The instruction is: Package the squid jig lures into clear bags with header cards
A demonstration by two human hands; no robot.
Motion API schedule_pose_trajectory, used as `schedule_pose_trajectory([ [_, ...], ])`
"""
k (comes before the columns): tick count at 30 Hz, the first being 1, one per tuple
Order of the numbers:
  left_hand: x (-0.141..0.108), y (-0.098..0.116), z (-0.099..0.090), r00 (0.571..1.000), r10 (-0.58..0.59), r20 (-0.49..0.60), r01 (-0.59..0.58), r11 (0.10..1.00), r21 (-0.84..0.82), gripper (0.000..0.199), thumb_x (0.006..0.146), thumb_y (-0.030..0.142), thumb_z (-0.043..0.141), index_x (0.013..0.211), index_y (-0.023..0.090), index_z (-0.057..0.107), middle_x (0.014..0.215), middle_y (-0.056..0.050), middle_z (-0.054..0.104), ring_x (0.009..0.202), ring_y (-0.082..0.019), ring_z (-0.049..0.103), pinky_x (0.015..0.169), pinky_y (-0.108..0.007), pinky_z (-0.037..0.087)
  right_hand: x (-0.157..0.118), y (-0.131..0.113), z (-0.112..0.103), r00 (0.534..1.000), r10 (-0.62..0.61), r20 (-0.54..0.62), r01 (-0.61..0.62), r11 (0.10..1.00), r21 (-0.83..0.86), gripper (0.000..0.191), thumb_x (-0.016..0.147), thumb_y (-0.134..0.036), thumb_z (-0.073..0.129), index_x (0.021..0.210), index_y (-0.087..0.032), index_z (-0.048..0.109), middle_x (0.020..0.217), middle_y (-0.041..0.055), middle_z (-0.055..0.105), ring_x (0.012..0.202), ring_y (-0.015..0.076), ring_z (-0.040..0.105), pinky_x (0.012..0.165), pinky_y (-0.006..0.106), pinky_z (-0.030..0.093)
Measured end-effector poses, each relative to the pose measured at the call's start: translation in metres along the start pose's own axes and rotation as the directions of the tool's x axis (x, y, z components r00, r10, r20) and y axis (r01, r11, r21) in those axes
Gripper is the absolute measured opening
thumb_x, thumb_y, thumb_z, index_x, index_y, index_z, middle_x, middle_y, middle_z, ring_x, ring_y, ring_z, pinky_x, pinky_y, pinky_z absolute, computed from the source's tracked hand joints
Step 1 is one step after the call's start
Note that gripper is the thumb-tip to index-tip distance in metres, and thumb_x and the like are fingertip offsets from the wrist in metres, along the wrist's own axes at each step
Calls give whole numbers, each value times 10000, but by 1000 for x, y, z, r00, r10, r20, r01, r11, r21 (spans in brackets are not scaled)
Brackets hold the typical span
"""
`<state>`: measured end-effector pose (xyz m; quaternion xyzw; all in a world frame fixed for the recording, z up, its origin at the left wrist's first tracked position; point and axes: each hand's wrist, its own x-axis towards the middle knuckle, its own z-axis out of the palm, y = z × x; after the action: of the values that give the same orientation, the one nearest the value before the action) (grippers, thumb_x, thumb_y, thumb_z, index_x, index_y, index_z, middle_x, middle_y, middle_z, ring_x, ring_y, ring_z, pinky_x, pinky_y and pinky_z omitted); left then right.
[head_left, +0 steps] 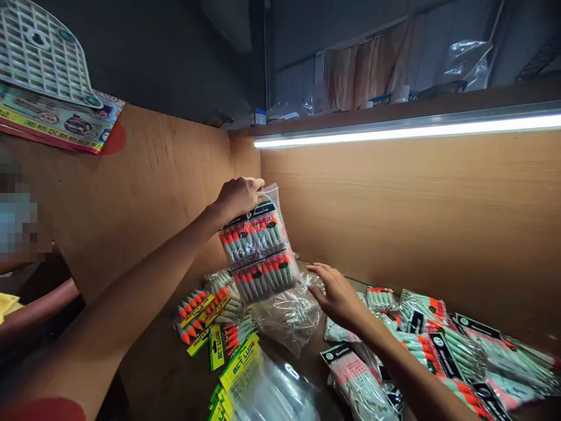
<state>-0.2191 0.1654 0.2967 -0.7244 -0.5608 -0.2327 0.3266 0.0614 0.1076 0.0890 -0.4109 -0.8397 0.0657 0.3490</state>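
Note:
My left hand (240,196) grips the top edge of a clear plastic bag (260,245), which hangs above the table. Inside the bag, rows of orange-tipped, pale fishing floats sit in smaller packets with black header cards. To its right, my right hand (335,292) is held with fingers apart and nothing in them. Below lies a crumpled clear bag (289,316). Under my right forearm are more float packets (359,380) with black cards.
Yellow-carded packets (197,313) and empty clear sleeves (272,386) lie at the front left. Piled float packets (438,333) cover the right side. Wooden panels (403,216) enclose the back and left, beneath a lit tube (407,127). A person's arm (44,310) shows at far left.

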Motion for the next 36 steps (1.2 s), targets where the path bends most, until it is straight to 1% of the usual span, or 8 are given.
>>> schedule_pose_trajectory([
  [3, -12, 13, -24, 993, 62, 103, -53, 995, -88, 201, 879, 348, 572, 760, 192, 613, 727, -25, 636, 703, -190, 593, 658, -275, 355, -7, -6, -30, 999, 42, -30, -38, 989, 146, 302, 925, -302, 529, 1197, -207, 621, 1192, 96, 651, 1044, 228, 615, 903, 367, 470],
  [6, -25, 23, -48, 965, 30, 260, 45, 959, -280, 201, 863, 320, 597, 727, 173, 616, 645, 2, 599, 641, -152, 585, 653, -261, 388, -13, -18, -47, 995, 93, -31, -82, 962, 260, 216, 941, -337, 519, 1051, -211, 655, 995, 56, 691, 843, 187, 632, 745, 310, 473],
  [11, -41, 34, -66, 825, 77, 560, 386, 647, -657, 248, 829, 352, 659, 687, 160, 590, 584, 9, 568, 530, -121, 572, 560, -243, 451, -17, -28, -58, 990, 125, -68, -94, 934, 344, 206, 927, -376, 553, 1008, -211, 644, 882, 30, 677, 732, 160, 587, 650, 276, 429],
  [13, -47, 42, -53, 777, 130, 616, 497, 473, -728, 260, 781, 369, 727, 710, 153, 601, 616, 0, 590, 525, -115, 582, 532, -234, 474, -15, -24, -59, 983, 151, -103, -100, 918, 383, 210, 920, -382, 559, 986, -200, 641, 840, 25, 664, 703, 153, 564, 635, 271, 415],
  [17, -62, 68, -2, 707, 160, 689, 664, 185, -724, 314, 727, 378, 803, 749, 131, 611, 676, -34, 647, 595, -130, 651, 553, -216, 533, -7, -10, -55, 979, 193, -67, -121, 812, 570, 300, 905, -453, 560, 893, -168, 655, 785, 21, 638, 672, 136, 531, 624, 259, 408],
  [22, -77, 90, 40, 730, 73, 680, 684, -102, -723, 326, 706, 339, 844, 751, 116, 610, 699, -30, 655, 609, -89, 655, 575, -156, 543, 6, -11, -41, 973, 203, 111, -215, 608, 765, 450, 839, -547, 607, 967, -121, 675, 846, 49, 663, 670, 122, 548, 658, 267, 443],
  [28, -86, 94, 27, 740, 192, 644, 664, -59, -745, 371, 688, 405, 850, 809, 108, 665, 759, -54, 688, 655, -108, 665, 616, -193, 545, 35, -32, -35, 992, 121, 27, -105, 700, 706, 514, 861, -594, 571, 1018, -117, 682, 887, 66, 683, 727, 140, 587, 674, 265, 454],
  [36, -94, 89, 19, 716, 195, 671, 686, -16, -727, 372, 618, 383, 889, 712, 108, 658, 710, -49, 685, 626, -119, 642, 592, -219, 501, 38, -65, -38, 998, 64, 17, -65, 930, 363, 397, 738, -462, 760, 967, -155, 655, 898, 75, 701, 738, 164, 601, 598, 241, 404],
])
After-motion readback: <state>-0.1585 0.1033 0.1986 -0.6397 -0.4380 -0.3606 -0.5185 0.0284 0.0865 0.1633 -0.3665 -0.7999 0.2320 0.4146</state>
